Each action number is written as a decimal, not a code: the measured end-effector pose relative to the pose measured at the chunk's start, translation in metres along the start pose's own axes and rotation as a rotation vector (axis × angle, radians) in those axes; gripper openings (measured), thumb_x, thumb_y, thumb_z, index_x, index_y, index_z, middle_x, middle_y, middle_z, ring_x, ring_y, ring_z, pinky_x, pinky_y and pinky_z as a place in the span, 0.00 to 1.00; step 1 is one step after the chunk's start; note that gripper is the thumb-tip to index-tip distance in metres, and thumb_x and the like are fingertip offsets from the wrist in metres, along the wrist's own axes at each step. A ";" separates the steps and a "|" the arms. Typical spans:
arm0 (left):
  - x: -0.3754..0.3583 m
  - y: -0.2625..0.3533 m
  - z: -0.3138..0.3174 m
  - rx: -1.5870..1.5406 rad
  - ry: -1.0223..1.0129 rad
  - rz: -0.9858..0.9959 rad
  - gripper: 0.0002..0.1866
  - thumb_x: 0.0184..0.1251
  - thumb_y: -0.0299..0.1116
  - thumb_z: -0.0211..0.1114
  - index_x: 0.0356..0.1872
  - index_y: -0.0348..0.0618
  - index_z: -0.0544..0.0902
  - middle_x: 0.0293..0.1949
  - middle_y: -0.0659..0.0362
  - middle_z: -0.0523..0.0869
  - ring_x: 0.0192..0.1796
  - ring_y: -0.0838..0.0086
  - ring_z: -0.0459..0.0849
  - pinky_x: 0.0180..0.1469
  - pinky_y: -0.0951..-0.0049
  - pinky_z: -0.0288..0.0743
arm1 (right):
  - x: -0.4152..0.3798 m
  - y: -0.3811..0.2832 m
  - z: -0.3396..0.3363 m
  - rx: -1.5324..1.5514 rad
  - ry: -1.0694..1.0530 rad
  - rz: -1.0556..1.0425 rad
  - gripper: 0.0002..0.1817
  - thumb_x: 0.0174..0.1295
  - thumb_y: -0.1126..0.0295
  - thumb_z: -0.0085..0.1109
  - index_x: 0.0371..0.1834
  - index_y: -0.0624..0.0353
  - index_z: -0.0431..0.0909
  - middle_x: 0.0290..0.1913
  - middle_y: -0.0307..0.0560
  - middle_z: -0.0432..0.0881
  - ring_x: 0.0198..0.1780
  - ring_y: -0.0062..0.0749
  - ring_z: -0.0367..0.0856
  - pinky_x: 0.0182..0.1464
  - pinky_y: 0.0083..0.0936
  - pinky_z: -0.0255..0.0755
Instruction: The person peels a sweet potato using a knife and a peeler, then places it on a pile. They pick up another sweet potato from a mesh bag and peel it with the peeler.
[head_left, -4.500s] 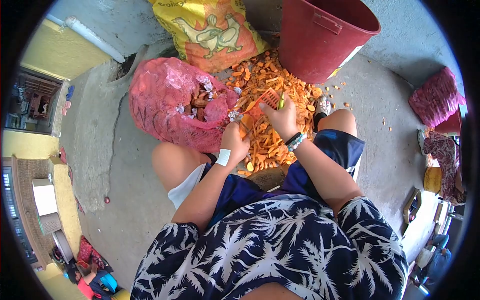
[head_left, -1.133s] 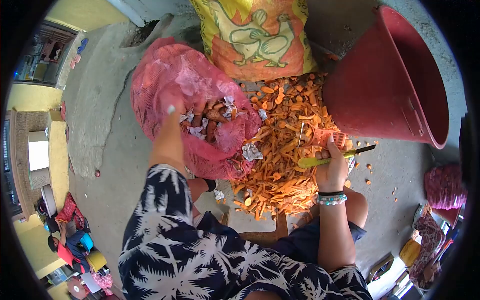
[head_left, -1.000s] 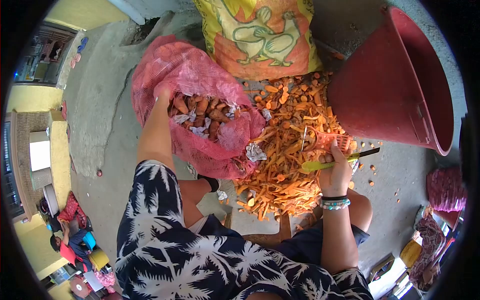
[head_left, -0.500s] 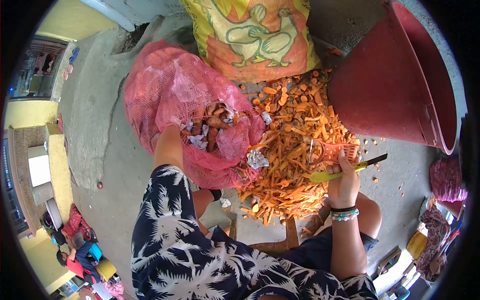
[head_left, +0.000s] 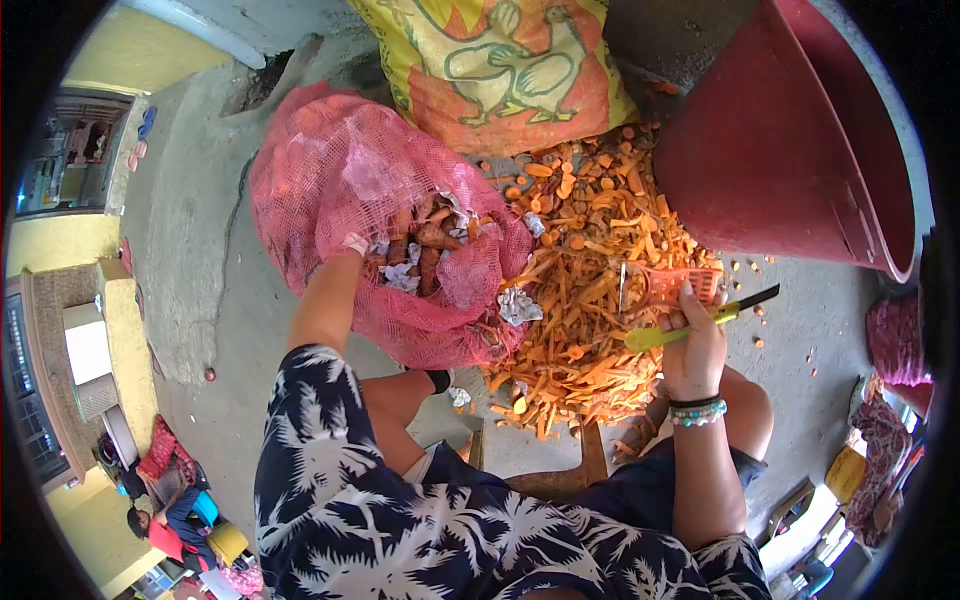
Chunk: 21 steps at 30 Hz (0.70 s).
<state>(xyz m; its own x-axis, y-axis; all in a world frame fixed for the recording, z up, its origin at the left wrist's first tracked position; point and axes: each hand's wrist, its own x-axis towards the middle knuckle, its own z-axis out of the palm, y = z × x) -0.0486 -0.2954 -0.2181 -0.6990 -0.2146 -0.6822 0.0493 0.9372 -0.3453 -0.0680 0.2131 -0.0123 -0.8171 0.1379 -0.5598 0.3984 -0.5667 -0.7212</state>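
My left hand (head_left: 350,246) is at the opening of a pink mesh sack (head_left: 330,170), its fingers hidden by the mesh. Unpeeled carrots (head_left: 437,236) and crumpled paper (head_left: 400,274) show inside the sack. In my right hand (head_left: 695,350) are an orange peeler (head_left: 680,286) and a knife with a yellow-green handle (head_left: 655,338), its dark blade pointing right. Below that hand spreads a heap of orange carrot peelings and cut pieces (head_left: 580,310).
A yellow and orange sack with printed chickens (head_left: 515,75) stands at the top. A large red tub (head_left: 780,150) lies tilted at the upper right. At the far lower left is another person (head_left: 160,525).
My left hand has drawn back slightly and its wrist area shows more at the sack's opening. My right hand still holds the peeler and knife. The view has shifted a little.
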 end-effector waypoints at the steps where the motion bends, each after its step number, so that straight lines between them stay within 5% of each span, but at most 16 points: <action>1: -0.013 0.008 -0.013 -0.010 0.017 0.036 0.26 0.48 0.37 0.66 0.49 0.37 0.75 0.47 0.46 0.80 0.47 0.59 0.81 0.48 0.64 0.73 | -0.002 -0.002 0.002 0.004 -0.005 -0.003 0.07 0.60 0.78 0.52 0.37 0.53 0.68 0.29 0.34 0.72 0.23 0.17 0.64 0.26 0.18 0.62; 4: -0.063 0.041 -0.058 -0.168 0.114 0.152 0.26 0.47 0.37 0.67 0.50 0.37 0.75 0.47 0.46 0.80 0.47 0.59 0.81 0.49 0.64 0.73 | -0.004 -0.005 -0.004 -0.001 -0.013 -0.055 0.07 0.59 0.78 0.54 0.36 0.53 0.68 0.27 0.33 0.72 0.21 0.16 0.65 0.24 0.16 0.62; 6: -0.107 0.063 -0.092 -0.714 0.190 0.217 0.31 0.41 0.32 0.71 0.50 0.33 0.72 0.49 0.45 0.79 0.49 0.57 0.80 0.51 0.65 0.72 | -0.005 -0.006 -0.010 -0.003 -0.002 -0.078 0.07 0.58 0.78 0.55 0.35 0.53 0.69 0.26 0.33 0.72 0.21 0.16 0.66 0.22 0.15 0.62; 7: -0.129 0.076 -0.104 -0.712 0.193 0.222 0.31 0.41 0.32 0.71 0.50 0.33 0.72 0.49 0.45 0.79 0.49 0.57 0.80 0.51 0.65 0.72 | -0.007 -0.008 -0.012 -0.003 -0.008 -0.106 0.07 0.58 0.78 0.56 0.34 0.54 0.69 0.26 0.33 0.73 0.21 0.16 0.66 0.22 0.15 0.62; 9: -0.170 0.100 -0.126 -0.966 0.414 0.453 0.33 0.33 0.35 0.78 0.47 0.40 0.74 0.43 0.54 0.80 0.45 0.65 0.79 0.49 0.69 0.71 | -0.007 -0.010 -0.020 -0.012 -0.035 -0.150 0.07 0.57 0.78 0.57 0.34 0.55 0.70 0.27 0.34 0.74 0.21 0.16 0.66 0.23 0.15 0.62; 15: -0.299 0.152 -0.164 -1.351 0.598 0.662 0.29 0.41 0.27 0.75 0.48 0.39 0.73 0.46 0.59 0.76 0.49 0.75 0.75 0.54 0.72 0.67 | -0.037 -0.024 -0.027 0.005 -0.088 -0.128 0.05 0.59 0.76 0.56 0.33 0.54 0.69 0.26 0.34 0.73 0.21 0.17 0.65 0.23 0.17 0.63; 19: -0.349 0.180 -0.156 -1.372 0.838 0.626 0.30 0.42 0.22 0.73 0.51 0.39 0.71 0.49 0.59 0.73 0.53 0.75 0.73 0.56 0.73 0.66 | -0.040 -0.019 -0.042 0.009 -0.162 -0.164 0.08 0.55 0.77 0.59 0.35 0.57 0.70 0.27 0.37 0.76 0.20 0.20 0.67 0.22 0.17 0.63; 21: -0.368 0.195 -0.157 -1.841 0.760 0.688 0.30 0.44 0.19 0.71 0.52 0.40 0.70 0.49 0.59 0.74 0.53 0.76 0.72 0.57 0.73 0.66 | -0.038 -0.015 -0.046 -0.006 -0.136 -0.203 0.08 0.55 0.77 0.59 0.35 0.57 0.70 0.27 0.37 0.76 0.20 0.20 0.67 0.22 0.18 0.62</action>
<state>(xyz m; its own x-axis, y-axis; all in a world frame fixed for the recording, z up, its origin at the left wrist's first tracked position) 0.1065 0.0092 0.0666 -0.9873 -0.1174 0.1069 0.1047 0.0249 0.9942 -0.0241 0.2541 0.0010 -0.9291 0.1371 -0.3435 0.2228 -0.5338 -0.8157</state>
